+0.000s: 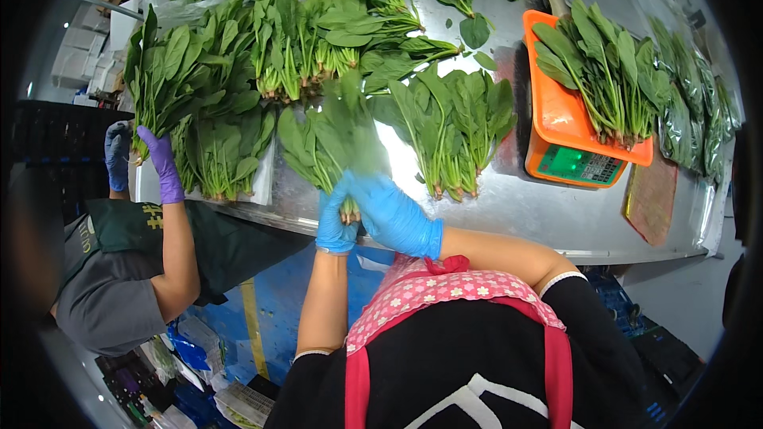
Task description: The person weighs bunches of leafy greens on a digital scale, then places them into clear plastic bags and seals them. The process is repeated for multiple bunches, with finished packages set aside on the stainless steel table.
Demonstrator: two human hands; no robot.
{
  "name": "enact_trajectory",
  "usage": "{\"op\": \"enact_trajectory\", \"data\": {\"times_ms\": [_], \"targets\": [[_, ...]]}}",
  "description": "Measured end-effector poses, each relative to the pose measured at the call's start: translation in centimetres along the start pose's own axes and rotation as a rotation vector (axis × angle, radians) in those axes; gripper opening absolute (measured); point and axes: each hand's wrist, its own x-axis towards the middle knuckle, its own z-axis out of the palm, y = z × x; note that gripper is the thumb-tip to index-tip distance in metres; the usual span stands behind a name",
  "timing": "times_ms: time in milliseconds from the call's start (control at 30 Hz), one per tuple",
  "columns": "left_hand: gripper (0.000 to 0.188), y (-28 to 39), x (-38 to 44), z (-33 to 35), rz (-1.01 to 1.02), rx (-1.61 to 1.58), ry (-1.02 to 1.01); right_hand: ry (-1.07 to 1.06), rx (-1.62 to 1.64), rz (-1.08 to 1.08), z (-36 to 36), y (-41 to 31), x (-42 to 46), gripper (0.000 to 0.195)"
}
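Note:
My left hand (335,227), in a blue glove, is closed around the stems of a bunch of spinach (316,149) at the table's front edge. Pinkish root ends stick out below its fingers. My right hand (396,214), also blue-gloved, presses against the left one, its fingers curled at the stems of blurred spinach leaves (357,125). Its fingertips are partly hidden by blur. To the right of my hands, a spread of spinach bunches (450,131) lies on the metal table (506,214), roots towards me.
More spinach heaps (304,42) cover the table's far left. On the right, an orange digital scale (554,101) bears a spinach bunch (614,71), beside bagged spinach (685,113). At left a co-worker's purple-gloved hand (160,161) holds spinach. A yellowish pad (651,202) lies near the front edge.

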Motion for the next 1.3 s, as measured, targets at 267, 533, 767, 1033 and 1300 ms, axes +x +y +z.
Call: {"op": "enact_trajectory", "data": {"times_ms": [267, 533, 767, 1033, 1300], "targets": [[0.015, -3.6, -0.7, -0.6, 0.005, -0.184, -0.036, 0.294, 0.360, 0.136, 0.5, 1.4, -0.9, 0.035], [0.043, -3.9, -2.3, 4.7, 0.264, 0.133, 0.051, 0.391, 0.864, 0.351, 0.7, 2.2, -2.8, 0.040], [0.055, -2.8, -7.1, 11.2, 0.369, 0.088, 0.065, 0.392, 0.540, 0.073, -7.5, -1.3, -2.3, 0.039], [0.052, -3.4, -6.2, 28.3, 0.252, 0.134, -0.560, 0.759, -0.187, -0.087, -25.8, -1.9, -3.8, 0.039], [0.055, -12.2, 0.2, 38.6, 0.555, 1.182, -0.409, 0.637, -0.541, 0.401, -33.0, 8.6, -11.0, 0.040]]}}
